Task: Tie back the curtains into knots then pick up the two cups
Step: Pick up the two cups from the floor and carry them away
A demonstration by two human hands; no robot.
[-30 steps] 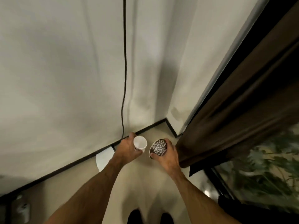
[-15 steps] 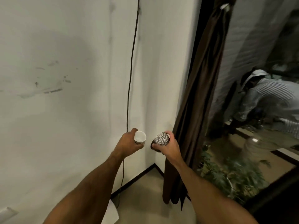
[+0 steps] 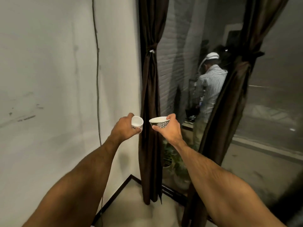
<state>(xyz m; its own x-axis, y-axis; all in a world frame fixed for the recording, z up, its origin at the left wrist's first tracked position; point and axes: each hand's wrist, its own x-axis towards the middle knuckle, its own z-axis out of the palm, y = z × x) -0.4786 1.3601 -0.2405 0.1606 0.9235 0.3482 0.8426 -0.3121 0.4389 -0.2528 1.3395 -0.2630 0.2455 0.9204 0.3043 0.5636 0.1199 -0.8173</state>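
Holding both cups aloft, with the curtains already knotted.

The left hand (image 3: 123, 128) gripped the white cup (image 3: 137, 122) and the right hand (image 3: 170, 128) pinched the patterned cup (image 3: 159, 122), just apart at chest height; the left curtain (image 3: 150, 99) and right curtain (image 3: 229, 104) hung tied, so the task looked complete.

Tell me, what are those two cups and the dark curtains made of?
White cup in the left hand: probably paper, thin matte wall. Patterned cup in the right hand: likely printed paper too. Curtains: brown woven fabric, faint sheen, soft folds, knotted.
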